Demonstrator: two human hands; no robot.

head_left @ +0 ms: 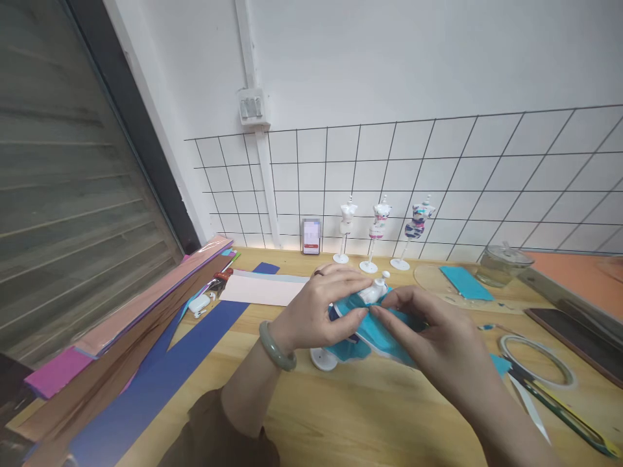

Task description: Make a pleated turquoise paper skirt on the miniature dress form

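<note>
Through the head camera I see both hands meeting over a miniature dress form [374,290] at the middle of the bench [341,428], tilted with its neck toward the far right and its round white base [323,359] toward the near left. I cannot tell whether that base touches the wood. A turquoise sheet [377,337], cloth or paper, wraps the body and spreads out below the fingers. My left hand [321,305], a jade-coloured bangle [276,347] at its wrist, has its grip closed around the form from the left, thumb pressed on the turquoise. My right hand [438,331] has its grip pinching an edge of the sheet between thumb and forefinger, close beside the left thumb. At the far side I have a lit phone [311,237] and three more stands with small dress forms [379,224] in front of the wire grid. On the right lie a folded turquoise piece [466,283] near a lidded glass jar [503,266], a tape roll [564,366] and a yellow-green cutter [564,412]. On the left I see a pale pink strip [263,288], an earbud case [198,303] and a long blue strip [165,376].
</note>
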